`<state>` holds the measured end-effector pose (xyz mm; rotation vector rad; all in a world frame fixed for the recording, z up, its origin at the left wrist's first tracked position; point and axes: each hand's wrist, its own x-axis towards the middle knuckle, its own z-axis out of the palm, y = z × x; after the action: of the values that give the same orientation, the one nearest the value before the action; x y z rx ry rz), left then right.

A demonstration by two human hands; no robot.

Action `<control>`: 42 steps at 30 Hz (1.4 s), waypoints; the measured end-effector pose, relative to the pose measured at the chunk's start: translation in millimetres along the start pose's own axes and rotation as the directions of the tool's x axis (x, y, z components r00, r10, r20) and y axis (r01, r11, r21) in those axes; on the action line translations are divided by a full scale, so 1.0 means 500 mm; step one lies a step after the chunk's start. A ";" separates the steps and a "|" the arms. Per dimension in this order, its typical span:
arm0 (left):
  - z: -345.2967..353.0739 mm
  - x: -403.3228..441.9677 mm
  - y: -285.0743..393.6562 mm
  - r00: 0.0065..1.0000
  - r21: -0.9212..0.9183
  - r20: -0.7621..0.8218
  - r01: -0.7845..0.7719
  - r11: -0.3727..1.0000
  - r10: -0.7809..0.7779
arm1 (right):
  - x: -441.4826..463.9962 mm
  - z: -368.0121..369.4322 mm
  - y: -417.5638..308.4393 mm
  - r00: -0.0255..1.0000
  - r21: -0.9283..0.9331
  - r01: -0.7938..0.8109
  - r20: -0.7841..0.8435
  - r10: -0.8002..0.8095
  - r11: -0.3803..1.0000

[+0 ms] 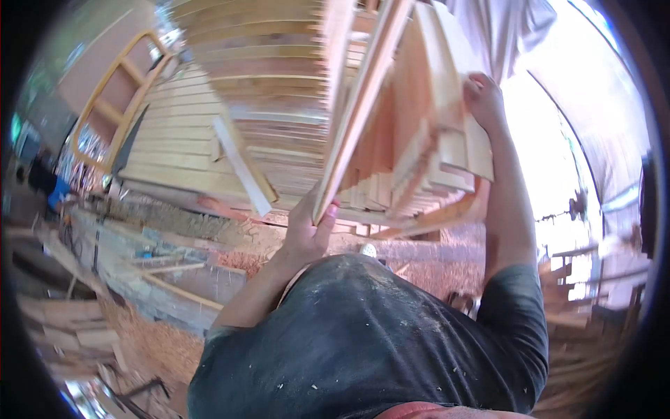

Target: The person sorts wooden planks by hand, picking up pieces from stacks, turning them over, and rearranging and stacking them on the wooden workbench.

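Note:
A long narrow wooden strip (364, 94) slants up and away from my left hand (310, 227), whose thumb and fingers grip its near end. To its right leans a stack of planks (419, 126), set close together. My right hand (483, 98) is at the outer right side of that stack, its fingers curled at the edge of a pale board (452, 56). What those fingers hold, if anything, is hidden. Left of the strip lies a large pile of layered boards (272, 77).
A white strip (241, 164) rests on slats at the left, near a rounded wooden frame (105, 108). Wood shavings (157, 342) cover the ground. Scrap wood (63, 314) lies at lower left. A person (52, 185) is at the far left.

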<state>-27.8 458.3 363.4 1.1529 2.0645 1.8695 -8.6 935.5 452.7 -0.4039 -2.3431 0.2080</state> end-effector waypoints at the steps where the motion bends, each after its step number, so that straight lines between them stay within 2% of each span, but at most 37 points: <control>1: -0.019 0.000 0.015 0.999 0.001 -0.012 -0.037 0.999 0.037 | 0.000 -0.009 -0.017 0.989 0.088 -0.142 0.045 0.139 0.986; 2: -0.039 -0.004 0.038 0.999 -0.040 -0.048 -0.005 0.999 0.003 | 0.006 -0.012 -0.014 0.985 0.074 -0.158 0.078 0.152 0.985; 3: -0.057 -0.012 0.065 0.997 -0.088 -0.076 0.028 0.996 -0.035 | 0.003 -0.006 0.001 0.993 0.085 -0.109 0.050 0.105 0.990; 4: -0.071 -0.020 0.090 0.993 -0.141 -0.097 0.059 0.988 -0.073 | 0.010 -0.010 -0.008 0.979 0.062 -0.183 0.101 0.176 0.981; 5: -0.083 -0.024 0.110 0.984 -0.106 -0.179 -0.033 0.994 0.014 | 0.009 -0.017 -0.024 0.971 0.039 -0.213 0.116 0.207 0.976; 8: -0.124 -0.044 0.121 0.898 -0.200 -0.437 -0.147 0.969 0.046 | 0.009 -0.014 -0.023 0.976 0.008 -0.202 0.082 0.200 0.979; 9: -0.147 -0.048 0.118 0.881 -0.212 -0.471 -0.161 0.964 0.044 | 0.008 -0.017 -0.037 0.966 0.017 -0.241 0.101 0.238 0.970; 11: -0.190 -0.059 0.077 0.841 -0.263 -0.536 -0.085 0.961 -0.072 | 0.007 -0.035 -0.064 0.936 0.018 -0.323 0.150 0.317 0.946; 12: -0.208 -0.067 0.044 0.817 -0.292 -0.561 -0.047 0.955 -0.131 | 0.006 -0.032 -0.062 0.942 0.004 -0.305 0.151 0.301 0.952; 15: -0.235 -0.106 -0.114 0.806 -0.563 -0.458 0.063 0.824 -0.375 | 0.012 -0.027 -0.032 0.952 -0.042 -0.261 0.153 0.265 0.964; 18: -0.211 -0.136 -0.288 0.649 -0.727 -0.364 0.249 0.639 -0.668 | 0.013 -0.031 -0.040 0.947 -0.085 -0.262 0.167 0.273 0.961; 21: -0.196 -0.145 -0.375 0.653 -0.694 -0.275 0.373 0.616 -0.706 | 0.012 -0.036 -0.062 0.932 -0.097 -0.297 0.186 0.311 0.950; 26: -0.250 -0.087 -0.583 0.684 -0.628 -0.222 0.445 0.639 -0.695 | 0.013 -0.047 -0.081 0.916 -0.092 -0.334 0.203 0.347 0.938; 28: -0.271 -0.040 -0.615 0.524 -0.622 -0.429 0.419 0.662 -0.735 | 0.015 -0.046 -0.076 0.909 -0.089 -0.346 0.212 0.357 0.934; 29: -0.270 -0.070 -0.648 0.535 -0.578 -0.435 0.450 0.681 -0.724 | 0.015 -0.047 -0.084 0.903 -0.089 -0.361 0.217 0.371 0.928; 31: -0.268 -0.145 -0.797 0.587 -0.475 -0.433 0.496 0.727 -0.684 | 0.014 -0.033 -0.070 0.913 -0.030 -0.341 0.226 0.338 0.940; 32: -0.212 -0.239 -0.904 0.677 0.178 -0.419 0.715 0.676 -0.605 | 0.013 -0.038 -0.056 0.917 -0.010 -0.343 0.212 0.338 0.939; 33: -0.158 -0.320 -0.993 0.757 0.745 -0.399 0.597 0.298 -0.518 | 0.013 -0.038 -0.055 0.928 0.019 -0.324 0.201 0.314 0.946; 34: -0.114 -0.342 -0.900 0.698 0.668 -0.257 0.628 0.398 -0.669 | 0.012 -0.035 -0.058 0.936 0.045 -0.310 0.187 0.297 0.950; 35: -0.057 -0.350 -0.821 0.670 0.552 -0.109 0.655 0.516 -0.734 | 0.010 -0.038 -0.070 0.938 0.018 -0.307 0.172 0.300 0.951; 36: -0.001 -0.342 -0.759 0.661 0.478 0.026 0.650 0.590 -0.750 | 0.009 -0.041 -0.078 0.939 -0.008 -0.304 0.166 0.301 0.953; 37: 0.055 -0.311 -0.705 0.699 0.411 0.125 0.610 0.678 -0.704 | 0.009 -0.036 -0.064 0.946 -0.025 -0.287 0.148 0.287 0.958; 38: 0.109 -0.260 -0.647 0.749 0.337 0.180 0.562 0.755 -0.638 | 0.006 -0.033 -0.053 0.955 -0.036 -0.261 0.133 0.264 0.965; 39: 0.162 -0.197 -0.602 0.787 0.287 0.193 0.526 0.801 -0.586 | 0.002 -0.040 -0.061 0.939 -0.034 -0.309 0.148 0.310 0.951; 40: 0.198 -0.113 -0.542 0.680 0.276 0.217 0.645 0.712 -0.700 | 0.005 -0.046 -0.074 0.922 -0.028 -0.349 0.169 0.349 0.937; 41: 0.239 -0.055 -0.494 0.844 0.162 0.070 0.516 0.841 -0.531 | 0.010 -0.045 -0.082 0.909 -0.014 -0.378 0.185 0.374 0.926; 42: 0.272 0.002 -0.486 0.815 0.026 0.104 0.571 0.821 -0.570 | 0.009 -0.041 -0.081 0.920 -0.021 -0.355 0.171 0.353 0.935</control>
<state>-60.2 581.3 115.7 0.5131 2.0341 1.4785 -6.3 899.5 481.1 -0.8361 -2.4201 0.4426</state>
